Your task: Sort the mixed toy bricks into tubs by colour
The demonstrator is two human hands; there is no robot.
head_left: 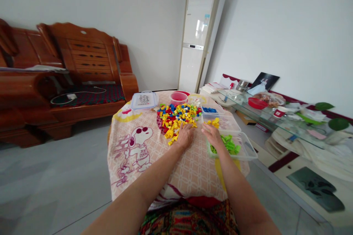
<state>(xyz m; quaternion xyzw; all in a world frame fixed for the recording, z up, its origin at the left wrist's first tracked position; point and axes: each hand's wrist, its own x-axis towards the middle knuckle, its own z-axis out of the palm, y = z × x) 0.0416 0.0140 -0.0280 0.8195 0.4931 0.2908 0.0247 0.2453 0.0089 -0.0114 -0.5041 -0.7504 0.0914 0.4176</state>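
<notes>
The left hand (185, 134) lies palm down on the near edge of the pile of coloured bricks (176, 115) on the patterned cloth (132, 161), fingers curled. Whether they grip a brick is hidden. The right hand (212, 135) rests flat and spread, touching the near rim of the clear tray of yellow bricks (234, 127), beside the tray of green bricks (250, 151); its palm side is out of sight.

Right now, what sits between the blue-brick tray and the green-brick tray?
In the head view, a clear tray with a few yellow bricks; the right hand lies at its near-left corner.
</notes>
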